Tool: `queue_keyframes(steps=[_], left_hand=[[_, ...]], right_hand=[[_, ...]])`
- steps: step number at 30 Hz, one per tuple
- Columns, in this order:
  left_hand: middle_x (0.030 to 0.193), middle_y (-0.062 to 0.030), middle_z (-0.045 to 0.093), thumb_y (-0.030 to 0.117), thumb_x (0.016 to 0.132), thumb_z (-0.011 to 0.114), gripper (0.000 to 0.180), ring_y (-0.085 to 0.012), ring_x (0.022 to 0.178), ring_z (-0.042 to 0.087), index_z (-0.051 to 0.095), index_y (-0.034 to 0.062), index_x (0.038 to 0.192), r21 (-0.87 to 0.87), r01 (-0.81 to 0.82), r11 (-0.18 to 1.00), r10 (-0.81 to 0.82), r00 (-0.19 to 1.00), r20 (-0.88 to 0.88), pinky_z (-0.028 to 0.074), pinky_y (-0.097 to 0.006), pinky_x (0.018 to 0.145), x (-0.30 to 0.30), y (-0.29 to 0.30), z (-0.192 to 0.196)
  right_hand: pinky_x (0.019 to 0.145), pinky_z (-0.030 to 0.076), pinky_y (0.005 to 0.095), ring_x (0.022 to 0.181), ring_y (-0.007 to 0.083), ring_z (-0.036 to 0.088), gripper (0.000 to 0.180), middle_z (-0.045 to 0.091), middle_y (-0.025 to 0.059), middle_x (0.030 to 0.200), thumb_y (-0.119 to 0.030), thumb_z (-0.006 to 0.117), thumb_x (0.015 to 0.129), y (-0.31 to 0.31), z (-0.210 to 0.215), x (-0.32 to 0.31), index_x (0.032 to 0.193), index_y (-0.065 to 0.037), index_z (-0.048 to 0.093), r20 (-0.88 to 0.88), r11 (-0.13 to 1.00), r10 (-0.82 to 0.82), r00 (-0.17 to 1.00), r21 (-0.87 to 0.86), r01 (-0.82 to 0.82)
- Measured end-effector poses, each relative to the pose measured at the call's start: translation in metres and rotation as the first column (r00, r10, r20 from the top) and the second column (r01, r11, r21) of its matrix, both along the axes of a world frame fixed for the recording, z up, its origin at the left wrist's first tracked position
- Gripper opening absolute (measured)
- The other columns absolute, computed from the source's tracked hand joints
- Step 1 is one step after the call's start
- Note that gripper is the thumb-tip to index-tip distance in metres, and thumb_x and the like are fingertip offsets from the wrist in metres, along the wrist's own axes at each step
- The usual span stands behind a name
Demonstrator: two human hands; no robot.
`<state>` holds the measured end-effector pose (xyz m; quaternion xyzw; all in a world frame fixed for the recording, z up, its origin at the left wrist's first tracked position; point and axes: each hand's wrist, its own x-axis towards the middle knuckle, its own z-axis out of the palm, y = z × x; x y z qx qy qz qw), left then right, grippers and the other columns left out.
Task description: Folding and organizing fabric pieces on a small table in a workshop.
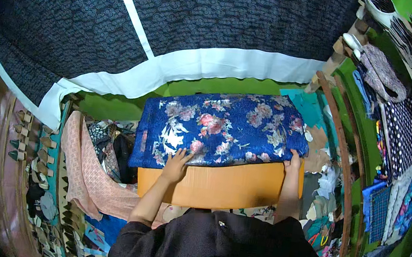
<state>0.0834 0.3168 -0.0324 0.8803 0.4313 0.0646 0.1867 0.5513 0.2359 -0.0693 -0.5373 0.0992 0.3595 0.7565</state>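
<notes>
A blue floral fabric (237, 127) with pink and silver-grey flowers lies over the far part of an orange-yellow table (208, 188) in front of me. Its near edge runs across the tabletop, leaving the bare near strip showing. My left hand (177, 166) rests on the fabric's near edge, left of the middle, fingers spread. Near the right front corner, my right hand (293, 161) touches the same edge with its thumb and fingers apart. Neither hand visibly lifts the cloth.
A peach patterned cloth (99, 187) drapes at the left, beside racks of shoe forms (46, 154). Scraps (324, 196) are heaped right of the table, by a wooden rail (341, 151). Folded fabrics, one polka-dot (400, 136), hang at the far right. A dark patterned curtain (221, 16) hangs behind.
</notes>
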Motion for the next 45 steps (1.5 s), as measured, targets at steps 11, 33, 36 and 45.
queue_keyframes(steps=[11,33,36,45], left_hand=[[0.132,-0.0155,0.032,0.005,0.078,0.046,0.055,-0.0324,0.122,0.03,0.033,0.0207,0.13,-0.049,0.089,0.995,-0.09,0.996,-0.027,0.024,-0.052,0.097,-0.025,-0.101,0.024],[0.107,-0.0132,0.055,-0.004,0.066,0.051,0.048,-0.0292,0.103,0.049,0.051,0.0113,0.112,0.204,-0.097,0.974,0.076,0.991,0.108,0.036,-0.041,0.088,-0.104,-0.197,0.021],[0.093,-0.0157,0.059,-0.005,0.069,0.045,0.038,-0.032,0.086,0.055,0.056,0.0077,0.103,0.171,-0.174,0.97,0.141,0.971,0.193,0.042,-0.039,0.075,-0.099,-0.192,0.079],[0.089,-0.0182,0.059,0.0,0.073,0.05,0.03,-0.0325,0.082,0.057,0.056,0.0064,0.102,-0.269,-0.273,0.923,0.272,0.961,-0.044,0.044,-0.036,0.072,-0.113,-0.215,0.233]], right_hand=[[0.063,0.05,0.0384,0.089,0.0234,0.055,0.059,0.051,0.007,0.107,0.005,0.056,0.066,-0.111,0.06,-0.023,0.118,-0.012,0.036,0.202,0.995,0.044,0.978,-0.094,-0.025],[0.085,0.042,0.0362,0.105,0.0267,0.045,0.086,0.04,0.011,0.12,0.012,0.061,0.056,-0.244,0.075,-0.068,0.13,-0.009,0.021,0.397,0.979,-0.18,0.9,-0.013,0.202],[0.092,0.035,0.0383,0.115,0.0271,0.036,0.093,0.037,0.0123,0.125,0.012,0.061,0.055,-0.241,0.085,-0.064,0.134,-0.009,0.015,0.522,0.948,-0.255,0.814,-0.034,0.318],[0.081,0.04,0.0273,0.092,0.0174,0.049,0.039,0.053,0.0077,0.103,0.007,0.061,0.057,-0.277,0.209,-0.085,0.096,0.001,0.057,0.696,0.973,-0.204,0.689,0.067,0.221]])
